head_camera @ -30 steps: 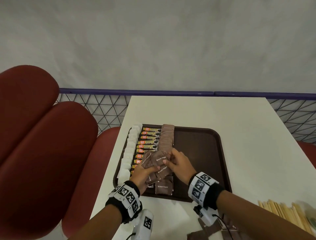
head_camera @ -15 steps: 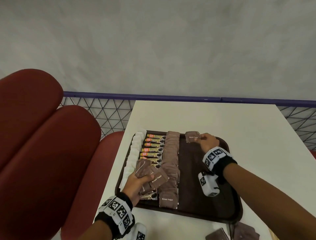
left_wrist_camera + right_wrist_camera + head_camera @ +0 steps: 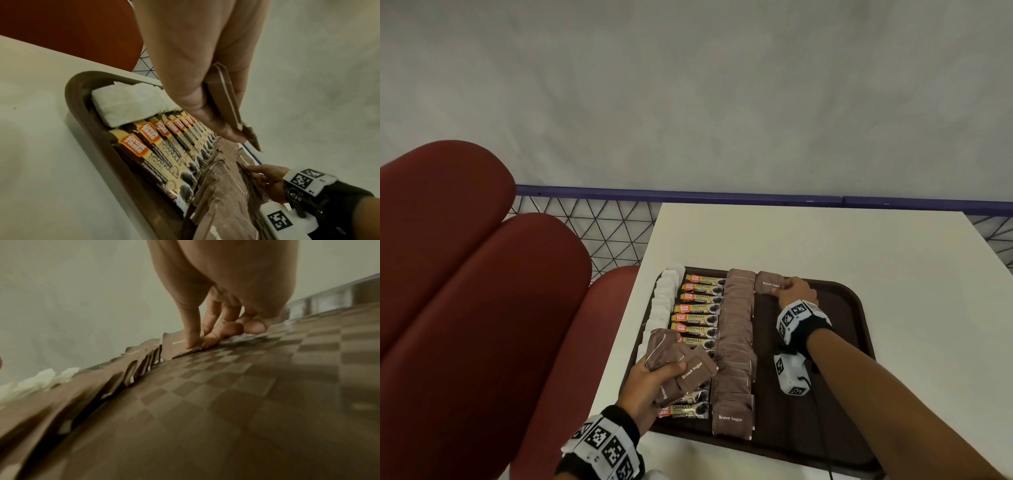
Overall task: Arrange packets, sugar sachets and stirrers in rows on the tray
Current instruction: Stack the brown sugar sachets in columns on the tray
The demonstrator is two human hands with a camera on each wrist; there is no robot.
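A dark brown tray (image 3: pixel 859 329) on the white table carries three rows: white sachets (image 3: pixel 664 301), coffee granule packets (image 3: pixel 700 308) and brown sugar sachets (image 3: pixel 738 339). My left hand (image 3: pixel 650 380) grips a fanned bunch of brown sugar sachets (image 3: pixel 678 359) over the tray's near left part; in the left wrist view the bunch (image 3: pixel 230 104) sits between thumb and fingers. My right hand (image 3: pixel 792 291) pinches one brown sugar sachet (image 3: pixel 768 282) at the tray's far edge, at the head of a fourth row; in the right wrist view the thumb pins that sachet (image 3: pixel 176 344) to the tray floor (image 3: pixel 246 402).
Red cushioned seats (image 3: pixel 482 291) stand left of the table (image 3: pixel 808 240). A blue rail with wire mesh (image 3: pixel 688 193) runs behind the table. The tray's right half shows bare floor.
One second ago both hands were together on the bunch at the near side. My right hand has since carried one sachet to the far edge and is now lower on the tray.
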